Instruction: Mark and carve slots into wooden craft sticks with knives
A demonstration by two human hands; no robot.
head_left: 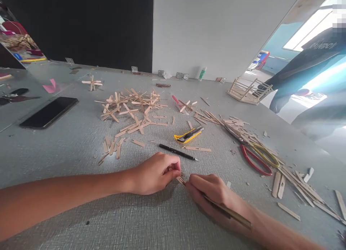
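Note:
My left hand (156, 173) rests on the grey table (67, 163) with its fingers pinched on a small wooden stick piece (180, 180). My right hand (213, 192) is closed round a long thin tool (229, 212) whose tip meets that piece. Just beyond my hands lie a black pen (177, 152), a yellow utility knife (188, 135) and a loose stick (198, 149).
Crossed stick shapes (129, 107) are heaped mid-table, more sticks (294, 178) and red-handled scissors (255, 158) to the right. A black phone (50, 112) lies left. A stick frame (248, 91) and glue bottle (202, 73) stand at the back. Another person (310, 62) is far right.

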